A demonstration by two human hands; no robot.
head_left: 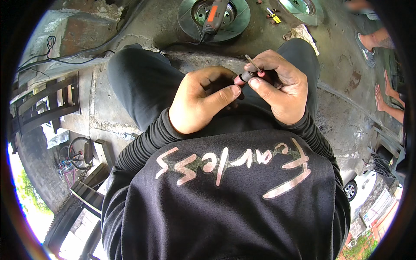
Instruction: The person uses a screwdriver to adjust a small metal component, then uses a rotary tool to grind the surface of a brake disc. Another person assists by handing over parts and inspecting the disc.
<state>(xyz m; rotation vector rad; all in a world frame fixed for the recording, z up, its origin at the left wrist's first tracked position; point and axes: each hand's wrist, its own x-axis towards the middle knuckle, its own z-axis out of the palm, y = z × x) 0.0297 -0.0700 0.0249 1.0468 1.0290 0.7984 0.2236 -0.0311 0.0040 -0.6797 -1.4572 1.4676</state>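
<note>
Between my hands is a small dark cylindrical piece point(247, 76) with a reddish end. My left hand point(201, 97) is closed, its thumb and finger pinching the reddish end. From the other side, my right hand point(279, 84) grips the dark part with thumb and fingers. A thin metal rod point(252, 62) sticks up by the right fingertips, with something reddish at its lower end. Whether the rod joins the dark piece I cannot tell, as the fingers cover part of both. Both hands are over my lap, between my bent knees.
Ahead, a grey and orange power tool point(215, 17) lies on a brake disc point(187, 24), its cord trailing left. Another brake disc point(315, 13), a small yellow-handled tool point(275, 18) and crumpled paper point(303, 33) are at the far right. Another person's sandalled foot point(367, 48) and bare feet point(380, 99) stand right.
</note>
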